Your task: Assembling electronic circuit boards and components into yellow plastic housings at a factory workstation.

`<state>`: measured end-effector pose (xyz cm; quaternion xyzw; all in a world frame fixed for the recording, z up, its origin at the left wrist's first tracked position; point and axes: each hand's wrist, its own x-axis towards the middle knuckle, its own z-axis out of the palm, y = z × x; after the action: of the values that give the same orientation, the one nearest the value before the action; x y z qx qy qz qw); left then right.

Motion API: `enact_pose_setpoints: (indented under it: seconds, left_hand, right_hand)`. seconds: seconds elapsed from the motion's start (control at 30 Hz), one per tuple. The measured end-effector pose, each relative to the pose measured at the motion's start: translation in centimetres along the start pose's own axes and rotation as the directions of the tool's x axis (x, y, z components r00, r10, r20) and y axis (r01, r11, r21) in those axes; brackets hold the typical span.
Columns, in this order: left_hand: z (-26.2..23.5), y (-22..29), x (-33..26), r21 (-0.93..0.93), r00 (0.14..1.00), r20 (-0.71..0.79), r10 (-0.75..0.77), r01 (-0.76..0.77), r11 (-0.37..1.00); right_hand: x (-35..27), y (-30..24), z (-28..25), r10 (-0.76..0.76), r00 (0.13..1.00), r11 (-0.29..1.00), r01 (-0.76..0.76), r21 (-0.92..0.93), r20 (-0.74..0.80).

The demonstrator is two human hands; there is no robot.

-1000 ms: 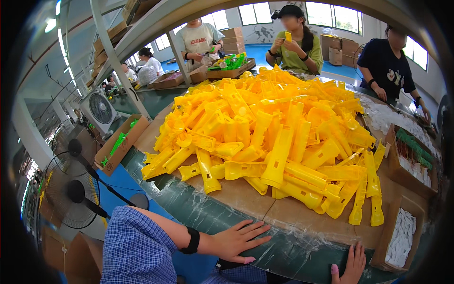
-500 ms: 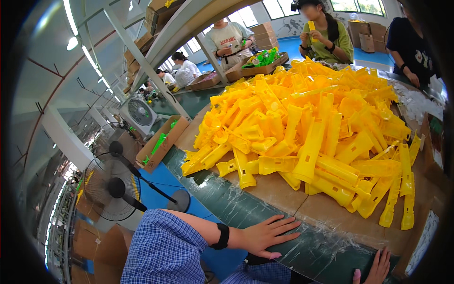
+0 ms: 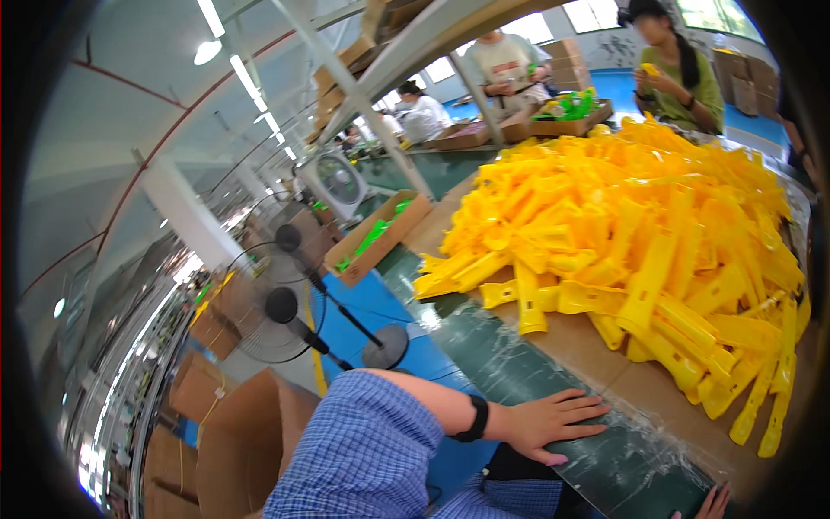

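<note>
My left hand (image 3: 553, 424) lies flat on the dark green tabletop (image 3: 519, 355) near its edge, fingers spread and holding nothing. A black band circles that wrist. Of my right hand (image 3: 714, 503) only some fingers show at the lower edge; they rest on the table's border, stretched out, with no object visible under them. Beyond both hands rises a big heap of yellow plastic parts (image 3: 622, 233), long trough-like shells with small slots. Flattened cardboard (image 3: 562, 348) lies beneath the heap. Neither hand touches the yellow parts.
To the left stand black floor fans (image 3: 281, 304) and an open cardboard carton (image 3: 251, 441). A box of green parts (image 3: 378, 238) sits by the table's far left edge. Across the heap, a person in green (image 3: 705, 95) holds a yellow part; another person (image 3: 506, 69) stands beside a tray.
My view has swung left, so the heap, the table and my hands appear farther right. My left hand stays flat on the table. Less of my right hand shows now.
</note>
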<state>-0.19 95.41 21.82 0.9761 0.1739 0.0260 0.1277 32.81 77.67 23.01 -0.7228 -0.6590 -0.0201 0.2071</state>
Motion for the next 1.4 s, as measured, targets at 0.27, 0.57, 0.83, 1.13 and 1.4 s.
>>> enact_pose_setpoints:
  seconds: [0.27, 0.57, 0.83, 1.13, 1.4]
  left_hand:
    - [0.5, -0.4, -0.7, -0.033, 0.999, -0.022, 0.042, -0.042, 0.999]
    - [1.2, -0.4, 0.2, -0.005, 0.99, -0.097, 0.101, -0.102, 0.995]
    - [-1.0, 1.8, -2.5, 0.08, 0.9, -0.348, -0.264, 0.309, 0.948]
    - [-9.6, -4.8, 1.6, 0.161, 0.721, -0.586, -0.368, 0.549, 0.82]
    - [-8.4, -8.3, 4.9, 0.252, 0.702, -0.581, -0.413, 0.637, 0.728]
  right_hand:
    - [0.8, -1.2, -0.9, 0.051, 0.996, 0.998, -0.048, -0.037, 0.071]
    - [-0.1, -1.9, -1.8, 0.033, 0.998, 0.997, -0.029, -0.072, 0.057]
    - [-1.2, -1.6, 0.0, 0.06, 0.998, 0.998, -0.06, -0.025, 0.026]
    - [-2.9, -1.0, -0.1, 0.076, 0.996, 0.991, -0.08, -0.11, -0.037]
    - [-3.4, -1.0, 0.4, 0.057, 0.996, 0.987, -0.066, -0.145, -0.069]
